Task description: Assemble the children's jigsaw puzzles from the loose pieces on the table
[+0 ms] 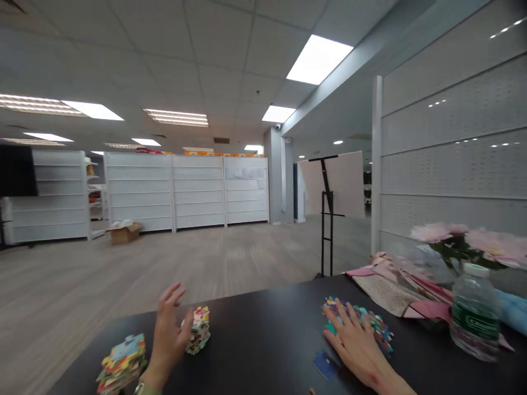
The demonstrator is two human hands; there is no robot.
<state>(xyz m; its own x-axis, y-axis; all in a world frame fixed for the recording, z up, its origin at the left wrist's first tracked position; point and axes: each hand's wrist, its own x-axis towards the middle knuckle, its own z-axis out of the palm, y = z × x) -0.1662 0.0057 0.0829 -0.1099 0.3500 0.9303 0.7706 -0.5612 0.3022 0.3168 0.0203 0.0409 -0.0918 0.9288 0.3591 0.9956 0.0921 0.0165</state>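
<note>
My left hand (168,334) is raised above the black table (255,351) with its fingers spread, holding nothing. It is right beside a stack of colourful jigsaw puzzle pieces (198,331). A taller stack of puzzle pieces (122,365) stands nearer the table's left edge. My right hand (356,343) lies flat over a loose pile of multicoloured puzzle pieces (358,322), covering part of it. A single dark blue puzzle piece (325,365) lies just left of that hand's wrist.
A plastic water bottle (474,315) with a green label stands at the right, near crumpled patterned wrapping paper (393,291) and pink flowers (465,241). A blue cloth (513,310) lies at the right edge. Beyond the table are a black stand, white shelving and a cardboard box.
</note>
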